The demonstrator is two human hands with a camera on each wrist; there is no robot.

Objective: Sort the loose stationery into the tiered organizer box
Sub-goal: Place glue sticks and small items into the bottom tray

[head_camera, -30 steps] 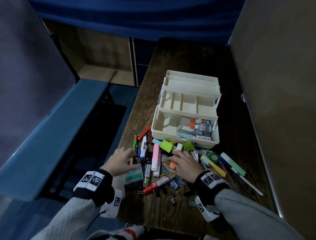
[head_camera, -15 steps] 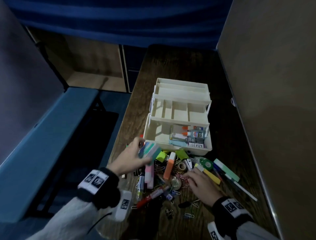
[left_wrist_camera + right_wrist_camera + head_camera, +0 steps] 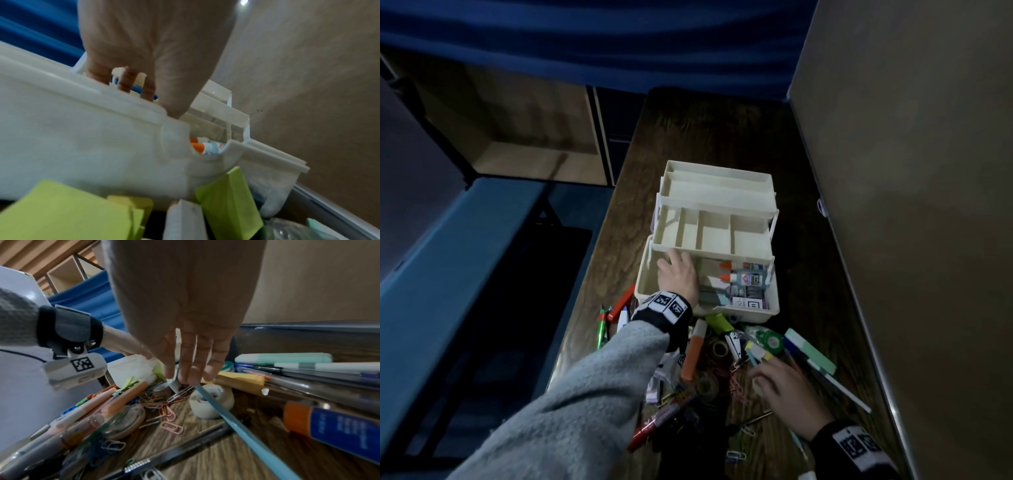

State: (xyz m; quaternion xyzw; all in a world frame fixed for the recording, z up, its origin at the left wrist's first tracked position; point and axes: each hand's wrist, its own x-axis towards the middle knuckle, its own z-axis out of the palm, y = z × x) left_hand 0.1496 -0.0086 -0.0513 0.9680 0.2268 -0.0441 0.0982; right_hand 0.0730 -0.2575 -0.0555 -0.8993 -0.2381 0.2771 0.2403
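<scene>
Fingers of left hand (image 3: 677, 278) reach, loosely spread, inside organizer box (image 3: 774, 310) bottom tier.

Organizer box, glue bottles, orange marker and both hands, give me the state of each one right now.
Organizer box: open, tiers fanned out.
Middle tray: nothing visible in its compartments.
Glue bottles: lying in the bottom bin.
Orange marker: capped, loose on the table.
Left hand: reaching into the bottom bin.
Right hand: fingers down in the pile.
</scene>
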